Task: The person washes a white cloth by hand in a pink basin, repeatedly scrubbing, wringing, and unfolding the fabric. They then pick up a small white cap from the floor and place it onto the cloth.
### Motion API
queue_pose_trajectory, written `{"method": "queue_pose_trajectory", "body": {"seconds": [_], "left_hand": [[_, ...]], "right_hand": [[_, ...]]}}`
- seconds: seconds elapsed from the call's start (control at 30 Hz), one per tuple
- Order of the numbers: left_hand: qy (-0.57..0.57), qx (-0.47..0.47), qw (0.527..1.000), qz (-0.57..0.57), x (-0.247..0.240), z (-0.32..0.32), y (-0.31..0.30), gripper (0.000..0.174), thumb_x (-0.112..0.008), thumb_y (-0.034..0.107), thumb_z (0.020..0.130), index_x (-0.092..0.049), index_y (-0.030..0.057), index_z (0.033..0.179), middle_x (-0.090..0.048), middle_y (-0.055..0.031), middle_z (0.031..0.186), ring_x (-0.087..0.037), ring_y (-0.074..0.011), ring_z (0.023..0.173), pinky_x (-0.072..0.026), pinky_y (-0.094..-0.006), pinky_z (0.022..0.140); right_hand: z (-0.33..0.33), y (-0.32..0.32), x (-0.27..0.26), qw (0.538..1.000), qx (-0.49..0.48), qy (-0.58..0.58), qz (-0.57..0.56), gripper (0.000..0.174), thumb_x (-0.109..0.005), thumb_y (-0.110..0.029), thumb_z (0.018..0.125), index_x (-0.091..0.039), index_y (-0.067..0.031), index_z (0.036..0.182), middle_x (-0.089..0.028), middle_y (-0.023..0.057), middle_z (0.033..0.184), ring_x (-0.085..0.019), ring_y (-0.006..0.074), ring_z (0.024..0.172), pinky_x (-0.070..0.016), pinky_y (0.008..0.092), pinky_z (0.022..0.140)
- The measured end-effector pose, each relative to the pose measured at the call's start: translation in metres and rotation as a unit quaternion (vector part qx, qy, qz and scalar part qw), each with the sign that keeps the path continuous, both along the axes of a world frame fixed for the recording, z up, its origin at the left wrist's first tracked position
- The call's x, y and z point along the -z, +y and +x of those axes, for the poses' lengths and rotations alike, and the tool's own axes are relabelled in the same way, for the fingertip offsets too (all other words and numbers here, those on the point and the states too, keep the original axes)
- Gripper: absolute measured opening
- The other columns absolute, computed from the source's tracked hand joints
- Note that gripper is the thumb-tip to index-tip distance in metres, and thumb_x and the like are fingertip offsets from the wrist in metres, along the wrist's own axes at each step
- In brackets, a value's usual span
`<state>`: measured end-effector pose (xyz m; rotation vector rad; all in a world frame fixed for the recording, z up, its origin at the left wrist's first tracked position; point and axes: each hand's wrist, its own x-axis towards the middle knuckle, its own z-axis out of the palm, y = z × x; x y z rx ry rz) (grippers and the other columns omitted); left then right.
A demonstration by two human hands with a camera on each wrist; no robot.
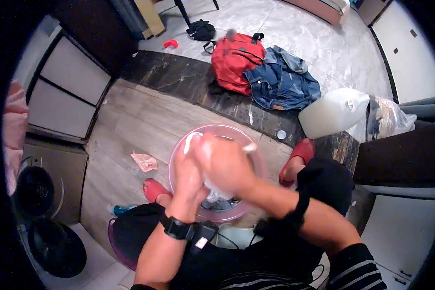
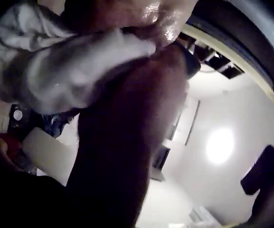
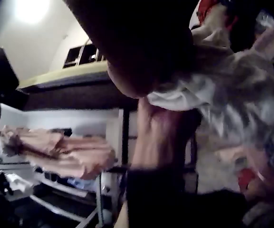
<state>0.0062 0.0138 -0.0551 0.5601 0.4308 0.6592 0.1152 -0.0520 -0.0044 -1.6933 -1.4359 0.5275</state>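
Over a pink basin on the floor, both hands grip a wet white cloth, probably a garment. The left hand has its fingers around one part of it. Close against it, the right hand grips the cloth too, blurred in the head view. White folds hang below the hands in the right wrist view, and a scrap of white shows above the left thumb in the head view. Inside the basin lies more wet grey and white fabric, partly hidden by the hands.
The person sits with red slippers on either side of the basin. Ahead lie a red backpack, a denim jacket and a white plastic jug. A pink paper is on the wooden floor. Cabinets stand at the left.
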Motion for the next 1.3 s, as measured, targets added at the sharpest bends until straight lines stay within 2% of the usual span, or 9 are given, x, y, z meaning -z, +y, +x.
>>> {"method": "queue_pose_trajectory", "body": {"seconds": [0.1, 0.17, 0.3, 0.43, 0.67, 0.8, 1.1, 1.2, 1.3], "left_hand": [[0.292, -0.088, 0.952, -0.014, -0.045, 0.016, -0.017, 0.023, -0.045, 0.028, 0.099, -0.054, 0.0087, 0.105, -0.061, -0.0031, 0.091, -0.061, -0.0146, 0.076, -0.0503, -0.029, 0.065], [0.233, -0.167, 0.956, -0.066, -0.06, 0.04, -0.033, 0.021, -0.049, 0.033, 0.097, -0.054, 0.0127, 0.096, -0.058, 0.002, 0.077, -0.057, -0.0109, 0.063, -0.0465, -0.0265, 0.053], [0.223, -0.066, 0.972, 0.016, -0.047, 0.008, -0.008, 0.03, -0.051, 0.035, 0.096, -0.054, 0.0098, 0.11, -0.061, -0.0046, 0.098, -0.062, -0.0152, 0.085, -0.0528, -0.0307, 0.074], [0.208, -0.129, 0.969, 0.004, -0.043, 0.03, -0.03, 0.029, -0.054, 0.034, 0.094, -0.055, 0.0091, 0.11, -0.061, -0.0022, 0.093, -0.061, -0.0133, 0.083, -0.0525, -0.0302, 0.069], [0.235, -0.131, 0.963, -0.006, -0.03, 0.028, -0.027, 0.023, -0.05, 0.03, 0.097, -0.055, 0.0089, 0.104, -0.06, -0.0017, 0.091, -0.06, -0.0127, 0.08, -0.0519, -0.0292, 0.068], [0.208, -0.098, 0.973, 0.018, -0.023, 0.012, -0.013, 0.024, -0.05, 0.03, 0.097, -0.055, 0.0089, 0.106, -0.06, -0.0022, 0.093, -0.06, -0.0136, 0.081, -0.0515, -0.0287, 0.072], [0.296, -0.082, 0.951, 0.03, -0.026, 0.011, -0.01, 0.023, -0.048, 0.029, 0.098, -0.054, 0.0094, 0.109, -0.061, -0.0023, 0.096, -0.06, -0.0141, 0.086, -0.051, -0.0309, 0.075], [0.246, -0.129, 0.961, 0.002, -0.04, 0.034, -0.03, 0.018, -0.05, 0.031, 0.097, -0.054, 0.0138, 0.098, -0.058, 0.0024, 0.083, -0.059, -0.011, 0.075, -0.0507, -0.0292, 0.065], [0.114, -0.047, 0.992, 0.005, -0.006, 0.004, -0.008, 0.025, -0.048, 0.03, 0.098, -0.055, 0.0099, 0.11, -0.062, -0.003, 0.098, -0.061, -0.0147, 0.087, -0.0517, -0.0303, 0.076]], "right_hand": [[-0.006, 0.002, 0.009, 0.998, -0.038, -0.045, -0.007, 0.025, -0.048, -0.027, 0.09, -0.055, -0.0048, 0.1, -0.063, 0.0229, 0.074, -0.062, 0.0408, 0.062, -0.0504, 0.0513, 0.059], [0.024, 0.02, 0.0, 0.996, 0.04, -0.074, -0.03, 0.022, -0.049, -0.026, 0.089, -0.054, -0.0073, 0.101, -0.063, 0.0223, 0.076, -0.062, 0.0409, 0.063, -0.0504, 0.0511, 0.059], [-0.012, -0.01, -0.008, 0.997, -0.022, 0.047, 0.059, 0.024, -0.049, -0.029, 0.091, -0.059, -0.0082, 0.096, -0.063, 0.0219, 0.078, -0.062, 0.042, 0.065, -0.0501, 0.0515, 0.059], [0.025, 0.024, 0.002, 0.994, 0.089, 0.024, -0.058, 0.032, -0.048, -0.033, 0.091, -0.06, -0.0041, 0.09, -0.062, 0.0262, 0.073, -0.062, 0.0429, 0.068, -0.0505, 0.0518, 0.059], [0.025, 0.019, 0.018, 0.995, 0.021, -0.098, -0.003, 0.03, -0.047, -0.03, 0.092, -0.06, -0.0039, 0.094, -0.064, 0.0232, 0.077, -0.063, 0.0411, 0.065, -0.0502, 0.0514, 0.058], [-0.015, -0.014, -0.007, 0.999, -0.03, 0.041, 0.018, 0.031, -0.045, -0.031, 0.092, -0.06, -0.004, 0.088, -0.063, 0.0222, 0.073, -0.063, 0.0401, 0.064, -0.0503, 0.0514, 0.057], [-0.003, -0.011, -0.002, 0.995, -0.05, -0.002, -0.091, 0.024, -0.051, -0.026, 0.091, -0.06, -0.0046, 0.096, -0.063, 0.0238, 0.086, -0.062, 0.0402, 0.077, -0.0497, 0.0468, 0.063], [0.028, 0.017, 0.009, 0.99, 0.016, -0.127, -0.057, 0.023, -0.052, -0.026, 0.091, -0.059, -0.0049, 0.097, -0.062, 0.0243, 0.081, -0.061, 0.0413, 0.074, -0.049, 0.047, 0.062], [-0.002, -0.003, -0.004, 1.0, 0.011, 0.02, 0.011, 0.028, -0.051, -0.028, 0.089, -0.061, -0.0022, 0.085, -0.063, 0.0225, 0.072, -0.063, 0.0413, 0.064, -0.0507, 0.0516, 0.059]]}}
